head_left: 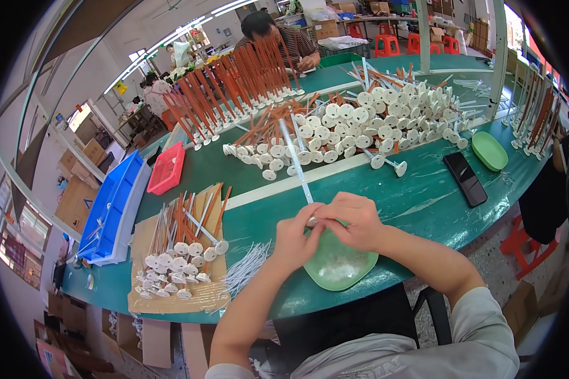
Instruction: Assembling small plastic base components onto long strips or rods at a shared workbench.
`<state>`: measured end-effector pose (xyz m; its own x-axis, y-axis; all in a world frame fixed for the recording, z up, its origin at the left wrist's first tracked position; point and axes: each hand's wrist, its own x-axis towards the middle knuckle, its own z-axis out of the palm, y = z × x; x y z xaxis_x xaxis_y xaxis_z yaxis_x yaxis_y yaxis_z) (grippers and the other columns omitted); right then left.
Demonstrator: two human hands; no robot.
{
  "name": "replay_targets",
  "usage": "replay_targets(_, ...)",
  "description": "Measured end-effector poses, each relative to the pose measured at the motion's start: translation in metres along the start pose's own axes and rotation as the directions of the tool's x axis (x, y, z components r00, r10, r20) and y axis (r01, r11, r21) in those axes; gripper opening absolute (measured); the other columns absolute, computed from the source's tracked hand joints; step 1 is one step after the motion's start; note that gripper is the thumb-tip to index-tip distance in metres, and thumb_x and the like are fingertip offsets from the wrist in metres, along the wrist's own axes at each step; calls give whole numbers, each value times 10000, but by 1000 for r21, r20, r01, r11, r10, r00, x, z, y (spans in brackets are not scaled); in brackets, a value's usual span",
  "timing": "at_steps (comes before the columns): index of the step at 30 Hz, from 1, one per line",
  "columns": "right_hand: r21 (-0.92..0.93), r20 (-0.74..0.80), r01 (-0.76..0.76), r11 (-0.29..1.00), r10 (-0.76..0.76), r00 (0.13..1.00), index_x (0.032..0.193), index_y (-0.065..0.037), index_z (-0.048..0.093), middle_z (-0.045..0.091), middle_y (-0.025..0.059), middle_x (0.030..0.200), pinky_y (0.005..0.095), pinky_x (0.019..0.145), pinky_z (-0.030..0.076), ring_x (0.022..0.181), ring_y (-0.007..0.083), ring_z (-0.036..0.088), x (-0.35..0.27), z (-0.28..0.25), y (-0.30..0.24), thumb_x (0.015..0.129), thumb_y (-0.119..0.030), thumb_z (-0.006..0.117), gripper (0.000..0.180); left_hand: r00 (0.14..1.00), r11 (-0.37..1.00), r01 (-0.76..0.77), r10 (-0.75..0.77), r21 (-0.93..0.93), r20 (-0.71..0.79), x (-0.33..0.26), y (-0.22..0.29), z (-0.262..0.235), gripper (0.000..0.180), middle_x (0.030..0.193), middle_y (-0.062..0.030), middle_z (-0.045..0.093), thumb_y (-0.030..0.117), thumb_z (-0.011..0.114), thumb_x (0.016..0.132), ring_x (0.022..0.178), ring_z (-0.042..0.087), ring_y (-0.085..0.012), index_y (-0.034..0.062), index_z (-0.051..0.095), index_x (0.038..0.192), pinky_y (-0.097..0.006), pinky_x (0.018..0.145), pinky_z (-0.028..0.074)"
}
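My left hand (293, 239) and my right hand (355, 221) meet above a light green tray (344, 271). Both are closed, fingertips pinched together at the near end of a long, flat silvery-white strip (299, 165). The strip tilts up and away from me toward a big heap of parts. My fingers hide its near end, and I cannot make out what small piece may be there. Left of my left forearm lies a bundle of thin white strands (248, 265).
Round white discs on strips (360, 117) heap across the far middle; more lie on cardboard (146, 302) at left. Rows of upright brown strips (208, 95) stand behind. A blue bin (112, 205), red basket (167, 169), black phone (465, 179) and second green tray (489, 151) surround. A person (284, 41) sits opposite.
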<state>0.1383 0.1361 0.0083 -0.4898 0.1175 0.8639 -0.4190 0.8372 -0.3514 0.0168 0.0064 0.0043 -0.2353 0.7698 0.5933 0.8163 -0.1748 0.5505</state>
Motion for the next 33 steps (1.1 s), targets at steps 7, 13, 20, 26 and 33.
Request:
replay_targets(7, -42, -154, 21, 999, -27, 988, 841, -41, 681, 679, 76, 771, 298, 545, 501, 623, 217, 631, 7, 2, -8, 696, 57, 719, 179, 1000, 1000, 9, -9, -27, -20, 3, -11, -5, 255, 873, -156, 694, 68, 648, 849, 770, 701, -273, 32, 583, 1093, -314, 660, 527)
replay_targets(13, -4, 306, 32, 999, -30, 951, 886, -58, 669, 667, 79, 847, 346, 660, 521, 746, 252, 632, -3, -3, -5, 729, -121, 732, 181, 982, 995, 90, -96, -42, -162, 8, -17, -16, 185, 851, -115, 720, 80, 615, 888, 731, 694, -183, 27, 599, 1065, -277, 669, 517)
replay_targets(20, 48, 708, 9, 999, -41, 705, 1010, -60, 666, 650, 108, 986, 405, 838, 497, 933, 297, 608, -10, -2, -5, 773, -255, 712, 311, 997, 1000, 24, -24, -6, -72, 4, -16, -11, 169, 856, -130, 718, 76, 612, 894, 827, 721, -221, 28, 607, 1055, -289, 709, 537)
replay_targets(26, 38, 860, -232, 972, 87, 503, 955, -57, 692, 679, 128, 897, 410, 788, 504, 869, 304, 649, -7, -1, -1, 781, -209, 676, 232, 1000, 999, 2, -4, -46, -30, 4, -16, -8, 162, 855, -138, 712, 65, 616, 884, 829, 721, -237, 19, 614, 1039, -295, 714, 544)
replay_targets(33, 107, 825, -336, 936, 105, 556, 859, -55, 682, 676, 101, 762, 380, 694, 512, 714, 290, 655, -5, 0, 0, 782, -151, 674, 123, 1000, 994, 1, -3, -110, -19, 3, -13, -6, 177, 868, -172, 678, 120, 645, 869, 761, 686, -321, 44, 623, 1028, -353, 626, 523)
